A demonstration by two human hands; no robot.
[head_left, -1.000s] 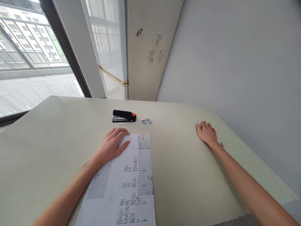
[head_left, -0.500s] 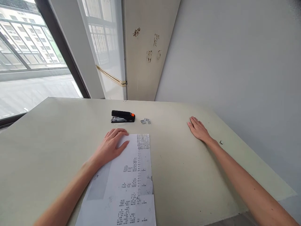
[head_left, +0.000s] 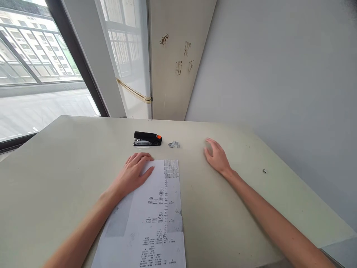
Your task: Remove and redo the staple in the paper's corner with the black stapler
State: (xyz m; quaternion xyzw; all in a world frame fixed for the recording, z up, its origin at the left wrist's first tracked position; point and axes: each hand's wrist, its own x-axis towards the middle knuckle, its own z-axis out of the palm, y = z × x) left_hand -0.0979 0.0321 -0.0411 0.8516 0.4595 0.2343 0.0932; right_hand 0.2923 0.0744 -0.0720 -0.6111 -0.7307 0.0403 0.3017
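Observation:
My left hand (head_left: 138,169) lies with fingers stretched over the top left corner of a printed paper (head_left: 156,216), touching it. One top corner of the paper carries a block of dense print. Just beyond that hand a black stapler (head_left: 147,139) with an orange patch rests on the table. Beside the stapler's right end is a small cluster of staple strips (head_left: 174,144). My right hand (head_left: 216,156) is to the right of the staples, its fingers slightly curled and apart, holding nothing; motion blurs its fingertips a little.
A single short staple piece (head_left: 264,171) lies near the right side of the pale table (head_left: 69,149). Behind stand a white fridge-like door with a long handle (head_left: 134,91) and a stained beige panel (head_left: 175,89). A grey wall (head_left: 273,74) borders the right, a window the left.
My right hand has moved left across the table, closer to the staple strips, and its fingers have curled a little. My left hand stays on the paper. The whole view has shifted slightly.

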